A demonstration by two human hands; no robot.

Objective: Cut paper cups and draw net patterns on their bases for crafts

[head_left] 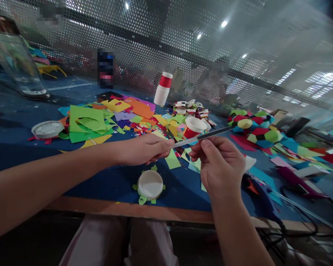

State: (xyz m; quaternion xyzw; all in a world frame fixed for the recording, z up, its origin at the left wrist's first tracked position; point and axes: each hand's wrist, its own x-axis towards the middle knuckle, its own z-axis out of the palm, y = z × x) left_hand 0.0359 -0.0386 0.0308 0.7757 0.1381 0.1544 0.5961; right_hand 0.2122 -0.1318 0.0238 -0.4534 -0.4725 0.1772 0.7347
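Note:
Both my hands are over the table, gripping one slim pen-like stick [215, 133], whitish at its left part and dark grey at its right. My left hand [144, 149] pinches the pale end between thumb and fingers. Farther along, my right hand [220, 162] holds the stick near its middle, thumb on top. Its exact kind cannot be made out. Below them, near the table edge, sits a cut-down paper cup [150, 184] with small green paper pieces around its base, like a turtle. Just behind my hands stands a red and white paper cup [194, 127].
Coloured paper sheets and scraps [87, 122] cover the middle. A cup stack [163, 88] stands behind. At left are a glass bottle [24, 66] and a round white piece [47, 129]. A dark blue glue gun [259, 192] and a purple one [299, 181] lie right, with cords.

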